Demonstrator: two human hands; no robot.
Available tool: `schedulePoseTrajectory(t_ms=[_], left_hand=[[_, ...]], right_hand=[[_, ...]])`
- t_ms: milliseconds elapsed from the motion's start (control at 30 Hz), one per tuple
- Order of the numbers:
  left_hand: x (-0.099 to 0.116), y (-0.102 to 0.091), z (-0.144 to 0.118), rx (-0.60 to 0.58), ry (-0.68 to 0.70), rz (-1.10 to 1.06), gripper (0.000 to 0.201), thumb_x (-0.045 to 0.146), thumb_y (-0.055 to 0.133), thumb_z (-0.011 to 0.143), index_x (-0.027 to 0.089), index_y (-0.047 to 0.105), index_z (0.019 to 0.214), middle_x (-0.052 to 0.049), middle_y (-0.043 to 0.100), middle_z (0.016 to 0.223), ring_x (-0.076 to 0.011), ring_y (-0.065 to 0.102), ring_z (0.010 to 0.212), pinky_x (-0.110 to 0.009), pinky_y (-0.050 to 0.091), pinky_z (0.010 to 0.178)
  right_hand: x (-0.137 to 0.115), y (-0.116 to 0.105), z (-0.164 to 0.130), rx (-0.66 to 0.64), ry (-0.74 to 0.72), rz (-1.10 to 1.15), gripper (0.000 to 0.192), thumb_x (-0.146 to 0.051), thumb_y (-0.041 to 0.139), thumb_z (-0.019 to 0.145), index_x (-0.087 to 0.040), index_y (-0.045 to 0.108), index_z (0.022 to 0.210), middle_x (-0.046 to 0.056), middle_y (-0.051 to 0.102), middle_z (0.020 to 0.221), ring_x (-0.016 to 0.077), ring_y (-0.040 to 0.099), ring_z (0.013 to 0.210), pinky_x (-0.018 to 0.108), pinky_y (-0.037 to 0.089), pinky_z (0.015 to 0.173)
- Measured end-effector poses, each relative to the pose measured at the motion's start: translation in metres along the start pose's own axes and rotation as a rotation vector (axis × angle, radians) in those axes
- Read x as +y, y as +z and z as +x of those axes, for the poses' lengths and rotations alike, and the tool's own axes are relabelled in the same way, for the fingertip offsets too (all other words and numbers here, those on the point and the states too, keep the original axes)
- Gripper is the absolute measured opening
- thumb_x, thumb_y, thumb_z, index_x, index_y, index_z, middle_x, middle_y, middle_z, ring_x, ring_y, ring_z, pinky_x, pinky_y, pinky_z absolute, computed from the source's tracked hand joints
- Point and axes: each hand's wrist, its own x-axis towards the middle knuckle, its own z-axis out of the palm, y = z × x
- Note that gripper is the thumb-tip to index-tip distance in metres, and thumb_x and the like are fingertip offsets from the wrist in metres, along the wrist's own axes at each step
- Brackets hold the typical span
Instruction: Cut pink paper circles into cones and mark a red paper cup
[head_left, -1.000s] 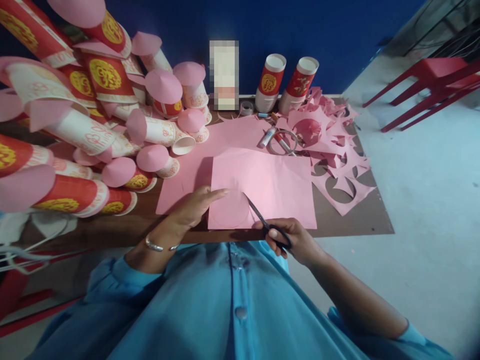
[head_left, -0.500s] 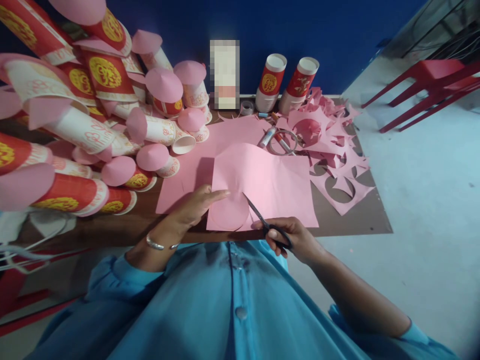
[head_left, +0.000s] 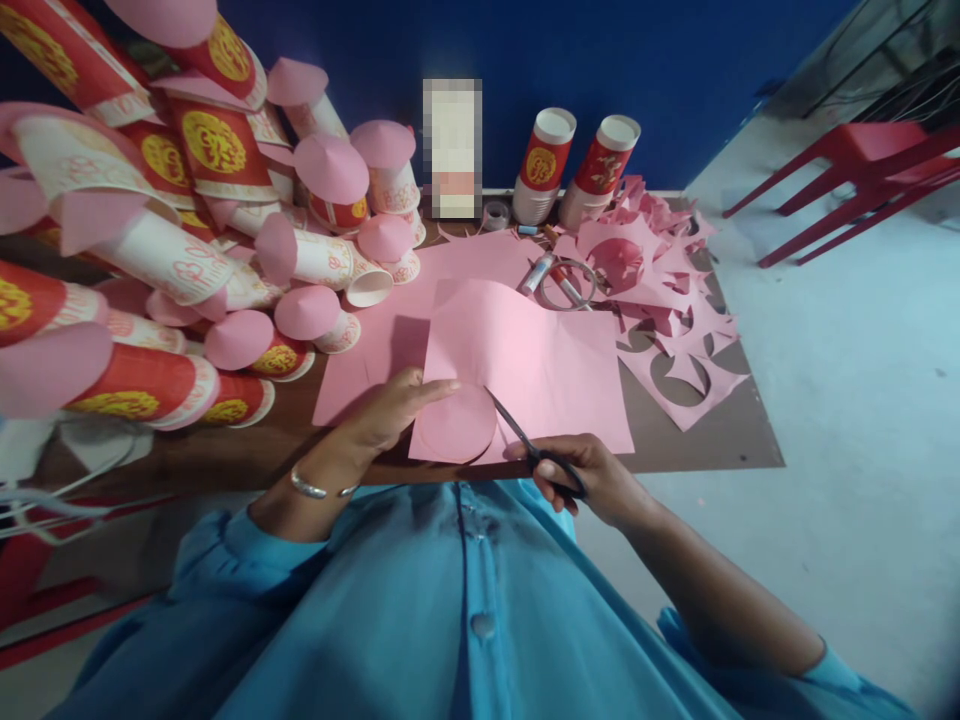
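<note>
My left hand (head_left: 391, 408) grips the left edge of a pink paper sheet (head_left: 559, 385), thumb on top and fingers underneath, mostly hidden. A circle (head_left: 455, 425) is outlined at the sheet's near left corner, with a dark cut gap along its lower right. My right hand (head_left: 581, 475) is closed around the handles of black scissors (head_left: 525, 437). Their blades lie at the circle's right side, the tip near its upper right edge. Beneath the held sheet lies another pink sheet (head_left: 352, 365) on the brown table (head_left: 720, 445).
Paper cups with pink cone tops (head_left: 330, 170) crowd the left side. Two stacks of red and white cups (head_left: 545, 165) stand at the back. Pink offcuts (head_left: 645, 250) pile at the right, near a ring (head_left: 541, 290) and markers (head_left: 536, 272). A red stool (head_left: 862, 150) stands beyond.
The cut gap at the circle's lower right shows wider, and the sheet has shifted slightly. Both hands keep nearly the same place.
</note>
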Motion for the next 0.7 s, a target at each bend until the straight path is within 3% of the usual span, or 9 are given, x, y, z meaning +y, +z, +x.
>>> schedulePoseTrajectory(t_ms=[267,533,700], left_hand=[[0.0033,-0.0019,-0.0027,-0.105,-0.026,-0.020,0.060,0.066,0.085,0.064,0.023,0.043,0.064,0.005,0.042,0.063,-0.0111,0.035,0.061,-0.030,0.028,0.058],[0.0031,-0.0043,-0.0030,-0.133,0.000,-0.015,0.055,0.061,0.085,0.069,0.022,0.046,0.063,0.005,0.042,0.061,-0.0110,0.035,0.059,-0.029,0.027,0.054],[0.0051,-0.0032,-0.0033,-0.125,0.025,0.009,0.059,0.062,0.083,0.069,0.024,0.039,0.060,0.005,0.034,0.061,-0.0112,0.029,0.059,-0.030,0.023,0.054]], right_hand=[[-0.0012,-0.0006,-0.0006,-0.010,-0.007,-0.016,0.061,-0.061,0.084,0.084,-0.014,0.082,0.123,-0.003,0.062,0.059,0.0068,0.054,0.045,0.016,0.037,0.037],[-0.0069,-0.0008,-0.0020,-0.048,-0.002,-0.038,0.063,-0.062,0.083,0.085,-0.013,0.080,0.125,0.000,0.066,0.063,0.0092,0.060,0.049,0.017,0.038,0.039],[-0.0078,-0.0003,-0.0025,-0.041,-0.007,-0.052,0.060,-0.060,0.082,0.088,-0.014,0.079,0.128,0.000,0.066,0.065,0.0087,0.059,0.050,0.017,0.040,0.040]])
